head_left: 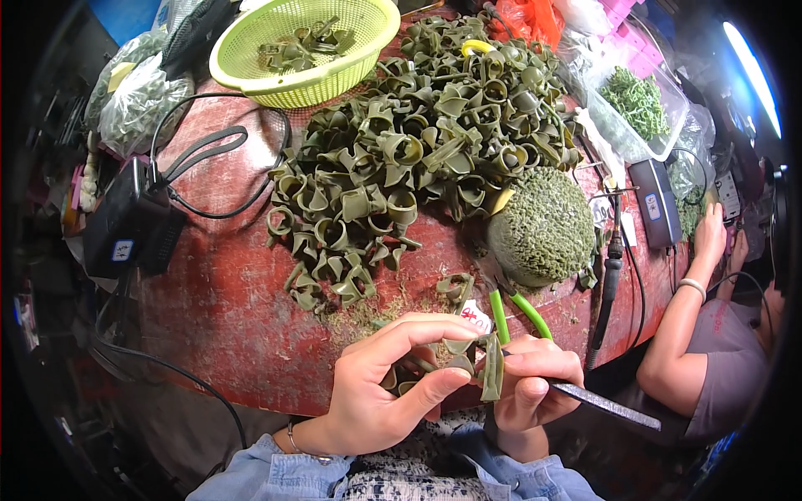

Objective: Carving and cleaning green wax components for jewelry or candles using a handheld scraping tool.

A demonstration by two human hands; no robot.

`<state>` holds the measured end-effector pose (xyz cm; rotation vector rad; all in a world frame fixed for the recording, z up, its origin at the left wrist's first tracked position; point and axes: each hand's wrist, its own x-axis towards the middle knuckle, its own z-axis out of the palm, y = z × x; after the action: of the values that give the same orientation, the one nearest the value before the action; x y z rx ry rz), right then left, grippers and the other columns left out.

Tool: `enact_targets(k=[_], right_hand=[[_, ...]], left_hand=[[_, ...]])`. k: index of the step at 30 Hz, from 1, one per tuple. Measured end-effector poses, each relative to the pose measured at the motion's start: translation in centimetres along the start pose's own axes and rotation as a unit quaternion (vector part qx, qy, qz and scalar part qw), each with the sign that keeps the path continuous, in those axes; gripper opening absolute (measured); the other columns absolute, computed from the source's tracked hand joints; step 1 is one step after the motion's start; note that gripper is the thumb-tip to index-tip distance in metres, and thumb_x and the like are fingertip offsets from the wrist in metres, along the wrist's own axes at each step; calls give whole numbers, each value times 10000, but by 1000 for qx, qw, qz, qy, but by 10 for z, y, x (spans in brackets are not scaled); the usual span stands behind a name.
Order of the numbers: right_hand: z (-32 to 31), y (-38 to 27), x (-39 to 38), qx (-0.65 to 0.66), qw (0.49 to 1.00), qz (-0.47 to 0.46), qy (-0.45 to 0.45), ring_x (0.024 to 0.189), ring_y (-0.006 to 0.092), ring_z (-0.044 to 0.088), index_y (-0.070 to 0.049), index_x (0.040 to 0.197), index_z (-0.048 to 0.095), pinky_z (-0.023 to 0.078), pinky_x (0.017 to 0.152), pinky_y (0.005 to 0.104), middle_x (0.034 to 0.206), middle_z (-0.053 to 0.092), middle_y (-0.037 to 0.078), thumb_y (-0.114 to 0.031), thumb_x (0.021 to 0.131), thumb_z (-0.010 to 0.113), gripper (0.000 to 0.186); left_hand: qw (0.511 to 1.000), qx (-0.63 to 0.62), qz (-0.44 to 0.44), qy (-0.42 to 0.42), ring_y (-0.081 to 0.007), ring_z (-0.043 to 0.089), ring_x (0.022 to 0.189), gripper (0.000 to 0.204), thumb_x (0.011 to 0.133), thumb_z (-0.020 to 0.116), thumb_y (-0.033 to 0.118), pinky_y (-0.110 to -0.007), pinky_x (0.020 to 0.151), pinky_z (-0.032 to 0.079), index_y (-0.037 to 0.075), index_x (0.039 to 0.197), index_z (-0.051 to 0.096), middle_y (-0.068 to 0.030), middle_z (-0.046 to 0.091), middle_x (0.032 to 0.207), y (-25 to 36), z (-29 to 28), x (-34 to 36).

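Near the table's front edge, my left hand point(393, 380) is closed around an olive-green moulded piece point(493, 367) with curved, petal-like lobes. More green curved parts show inside that palm, partly covered by the fingers. My right hand point(539, 388) grips a narrow, flat, dark tool point(606, 405) whose speckled grey end sticks out to the right. Its other end meets the green piece, and the fingers hide which kind of tool it is. Just beyond my hands lie green-handled pliers or cutters point(526, 316), a white paper tag point(475, 316) and a loose green piece point(455, 288).
A large heap of green moulded pieces point(393, 150) covers the middle of the red table point(200, 309). Beside it sit a mound of green shavings point(543, 230), a yellow-green basket point(359, 75), a clear tub point(668, 138), black boxes and cables. A co-worker's arm point(689, 309) reaches in at right.
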<state>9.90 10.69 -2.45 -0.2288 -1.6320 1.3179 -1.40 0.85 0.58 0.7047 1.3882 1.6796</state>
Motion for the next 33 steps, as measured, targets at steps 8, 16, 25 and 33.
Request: enact_targets(k=[8, 16, 25, 33], right_hand=[[1, 0, -5, -2, 998, 1, 70, 498, 193, 578, 55, 809, 524, 491, 471, 283, 612, 583, 111, -174, 861, 520, 236], [-5, -2, -3, 19, 999, 34, 16, 483, 189, 565, 66, 810, 529, 491, 476, 289, 619, 590, 129, -140, 845, 532, 209], [1, -3, -2, -10, 999, 17, 49, 540, 189, 581, 64, 824, 530, 494, 504, 287, 648, 597, 140, -153, 851, 524, 218], [0, 0, -4, -27, 998, 26, 45, 529, 194, 576, 50, 822, 528, 486, 506, 281, 659, 596, 140, -186, 856, 523, 239]], left_hand=[[998, -30, -56, -16, -56, 544, 586, 268, 799, 611, 81, -171, 489, 428, 4, 1049, 547, -94, 550, 1031, 5, -2, -2], [1000, 6, 14, -5, -67, 515, 527, 307, 788, 636, 154, -171, 405, 393, -44, 999, 533, -112, 542, 915, 1, 1, 1], [999, 25, 27, -10, -69, 530, 572, 310, 779, 648, 155, -178, 457, 420, -43, 991, 538, -105, 556, 888, -1, -1, 0], [999, 35, 3, 0, -107, 553, 690, 296, 753, 668, 119, -208, 577, 429, -12, 995, 558, -99, 575, 900, 1, -2, -2]])
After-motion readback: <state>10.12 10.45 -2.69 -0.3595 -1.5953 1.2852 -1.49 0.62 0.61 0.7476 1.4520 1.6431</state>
